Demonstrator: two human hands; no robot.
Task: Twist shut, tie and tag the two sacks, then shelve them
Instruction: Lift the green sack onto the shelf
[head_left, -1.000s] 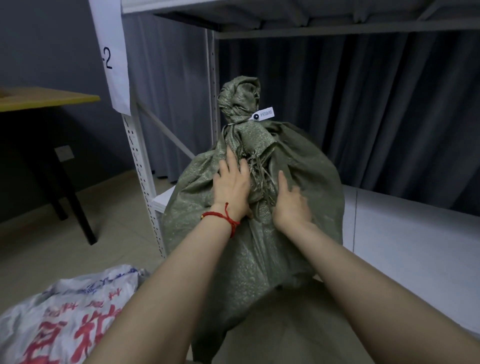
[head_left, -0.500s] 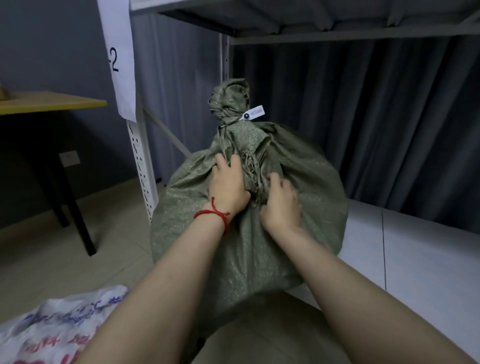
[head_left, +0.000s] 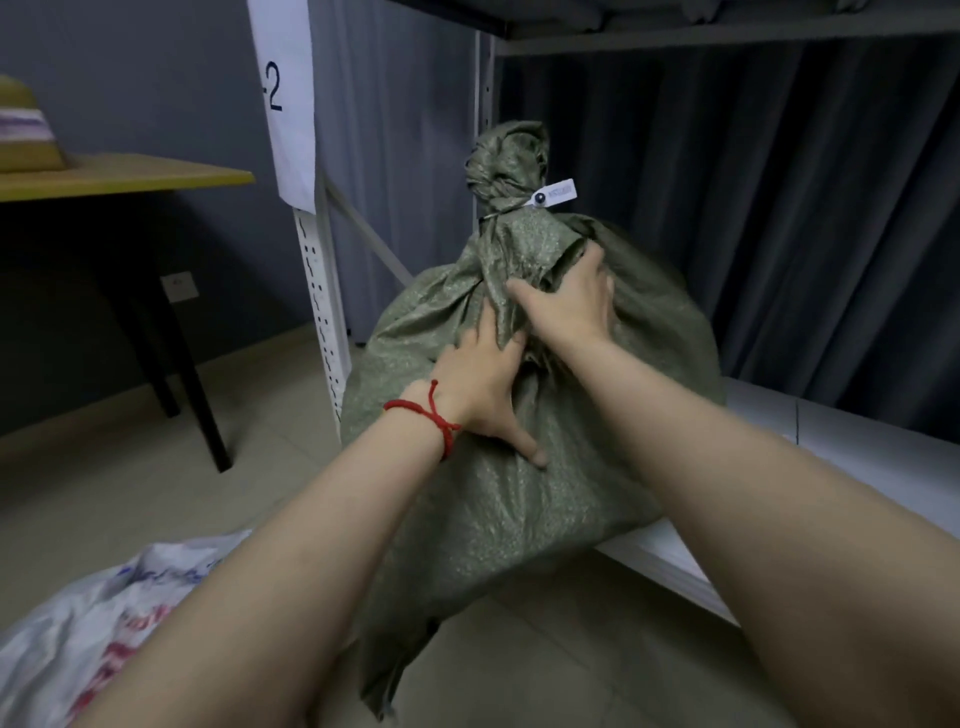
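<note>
On green sack (head_left: 519, 519), L hand (head_left: 480, 397) presses fingers spread, R hand (head_left: 569, 306) grips fabric.

We see the green sack (head_left: 519, 493) standing upright and bulging, its neck twisted and tied, with a small white tag (head_left: 556, 193) hanging from the tie. Its base sits on the low shelf (head_left: 857, 467), and one loose corner hangs over the edge. The white sack (head_left: 78, 634), printed red and blue, lies crumpled on the floor (head_left: 130, 493).

Two sacks (head_left: 519, 499) (head_left: 67, 639), two hands (head_left: 483, 389) (head_left: 566, 306), one tag (head_left: 556, 193).
</note>
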